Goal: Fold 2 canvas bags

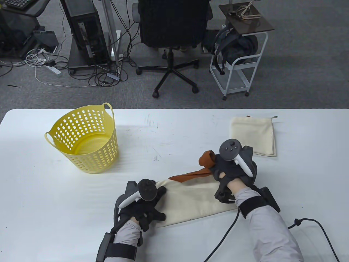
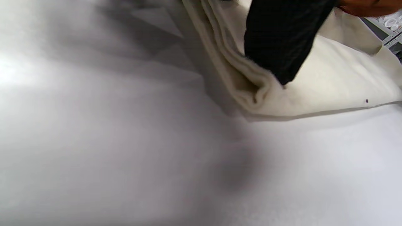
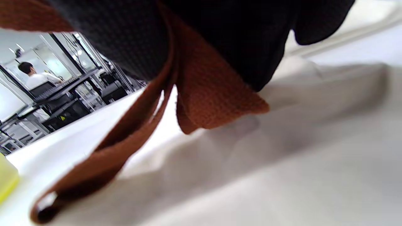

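Second canvas bag mid-fold, near the table's front edge

The left hand presses the canvas bag down at its end; the right hand grips its brown straps. Straps could slip loose and spoil the fold beside the folded bag.

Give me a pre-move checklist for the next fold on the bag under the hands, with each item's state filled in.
1. Left hand pins the near-left end of the canvas bag: ok.
2. Right hand grips the brown straps: ok.
3. Straps tucked inside the bag's outline: not ok, they stick out past its far edge.
4. Layers at the left fold lined up: cannot tell, left wrist view is blurred.
5. Folded bag lies clear of the working bag: ok.
6. Yellow basket upright, off to the left: ok.
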The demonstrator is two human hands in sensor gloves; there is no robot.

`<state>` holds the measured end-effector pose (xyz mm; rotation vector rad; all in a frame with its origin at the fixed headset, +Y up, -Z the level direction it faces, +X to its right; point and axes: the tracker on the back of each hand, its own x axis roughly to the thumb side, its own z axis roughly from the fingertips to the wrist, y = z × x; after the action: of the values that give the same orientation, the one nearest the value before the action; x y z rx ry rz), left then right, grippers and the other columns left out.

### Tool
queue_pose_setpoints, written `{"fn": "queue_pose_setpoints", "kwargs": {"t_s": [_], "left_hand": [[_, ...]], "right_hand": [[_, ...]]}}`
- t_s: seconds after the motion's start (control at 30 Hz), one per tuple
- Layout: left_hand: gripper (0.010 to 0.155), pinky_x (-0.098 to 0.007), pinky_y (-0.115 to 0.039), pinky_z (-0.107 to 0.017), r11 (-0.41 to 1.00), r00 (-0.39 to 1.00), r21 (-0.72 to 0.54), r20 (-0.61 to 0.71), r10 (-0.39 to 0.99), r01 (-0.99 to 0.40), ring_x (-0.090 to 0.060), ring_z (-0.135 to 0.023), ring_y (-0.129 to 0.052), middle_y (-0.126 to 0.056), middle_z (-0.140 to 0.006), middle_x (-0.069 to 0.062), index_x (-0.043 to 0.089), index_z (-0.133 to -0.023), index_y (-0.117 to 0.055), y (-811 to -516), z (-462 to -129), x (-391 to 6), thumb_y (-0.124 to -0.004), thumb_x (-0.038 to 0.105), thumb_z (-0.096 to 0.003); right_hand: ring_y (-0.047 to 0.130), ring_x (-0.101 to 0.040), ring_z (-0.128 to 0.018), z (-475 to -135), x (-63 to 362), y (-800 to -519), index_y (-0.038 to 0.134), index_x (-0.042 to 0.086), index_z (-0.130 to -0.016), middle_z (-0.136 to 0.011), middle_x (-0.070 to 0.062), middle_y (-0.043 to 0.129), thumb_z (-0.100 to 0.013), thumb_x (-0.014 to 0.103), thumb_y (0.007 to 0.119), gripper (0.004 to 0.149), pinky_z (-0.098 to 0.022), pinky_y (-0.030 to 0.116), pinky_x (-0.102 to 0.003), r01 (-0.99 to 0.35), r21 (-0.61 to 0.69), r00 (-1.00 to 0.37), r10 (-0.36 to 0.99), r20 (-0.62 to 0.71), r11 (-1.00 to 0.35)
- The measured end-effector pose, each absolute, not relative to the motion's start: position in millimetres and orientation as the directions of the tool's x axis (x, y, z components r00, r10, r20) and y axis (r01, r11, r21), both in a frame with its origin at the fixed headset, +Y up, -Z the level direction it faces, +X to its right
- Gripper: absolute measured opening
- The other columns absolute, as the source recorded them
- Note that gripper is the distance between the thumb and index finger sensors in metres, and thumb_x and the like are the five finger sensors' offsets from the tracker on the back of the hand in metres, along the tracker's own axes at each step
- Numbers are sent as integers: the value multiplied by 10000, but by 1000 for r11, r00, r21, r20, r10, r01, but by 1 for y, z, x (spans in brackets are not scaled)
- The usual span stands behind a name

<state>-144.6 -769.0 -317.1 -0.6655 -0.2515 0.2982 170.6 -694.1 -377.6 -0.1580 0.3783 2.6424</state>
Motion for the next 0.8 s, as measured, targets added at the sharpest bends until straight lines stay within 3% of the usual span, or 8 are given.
{"fn": "queue_pose_setpoints", "kwargs": {"t_s": [0.1,0.2,0.27,0.5,0.7,0.77,0.8], "left_hand": [[965,-785,-104,-668,758,934,-628,140,329,-173,-443,-1068,27,30,-1198,-40,346,-1164,-254,-770,-316,-142,-920,545,-493],[947,-782,-96,-669,763,933,-621,137,331,-179,-414,-1056,69,32,-1195,-26,364,-1159,-255,-771,-317,-145,-908,546,-499],[918,-778,-80,-665,761,929,-615,120,349,-206,-397,-1041,100,28,-1196,-22,369,-1161,-272,-771,-318,-149,-909,519,-516],[890,-779,-92,-661,796,942,-574,117,314,-193,-407,-1022,118,36,-1194,-70,335,-1168,-234,-769,-315,-147,-863,491,-558],[807,-756,-217,-697,891,972,-448,167,166,-75,-487,-1086,-141,-196,-1230,-191,279,-1185,-386,-748,-308,-133,-874,431,-561],[735,-749,-270,-709,915,945,-387,241,222,-116,-483,-1099,-283,-346,-1224,-176,260,-1180,-450,-732,-303,-122,-847,390,-576],[709,-750,-296,-716,897,902,-400,291,318,-187,-472,-1105,-357,-429,-1217,-166,259,-1176,-480,-722,-298,-112,-843,374,-578]], "right_hand": [[753,-392,-851,-362,180,-722,775,145,-889,-836,-105,892,-483,353,781,456,-637,545,-643,-500,297,-866,457,-205,-814],[519,-442,-957,-347,185,-752,778,151,-889,-973,-97,721,-486,343,765,447,-667,425,-670,-589,352,-806,558,-196,-727],[383,-382,-980,-338,188,-765,758,151,-898,-1015,-42,608,-495,345,748,448,-687,333,-624,-634,358,-770,602,-211,-686],[147,-314,-1002,-328,188,-779,602,209,-973,-1046,26,387,-545,376,688,467,-722,110,-548,-644,427,-756,615,-226,-635],[47,-298,-980,-329,184,-783,497,233,-985,-1032,41,277,-554,396,654,487,-705,32,-536,-620,464,-774,589,-231,-633],[32,-298,-975,-329,182,-783,476,237,-983,-1028,44,258,-554,399,649,490,-701,24,-537,-608,469,-784,577,-230,-640],[27,-300,-974,-329,181,-783,466,238,-982,-1026,43,248,-554,400,646,491,-700,21,-538,-602,473,-789,570,-228,-644]]}}
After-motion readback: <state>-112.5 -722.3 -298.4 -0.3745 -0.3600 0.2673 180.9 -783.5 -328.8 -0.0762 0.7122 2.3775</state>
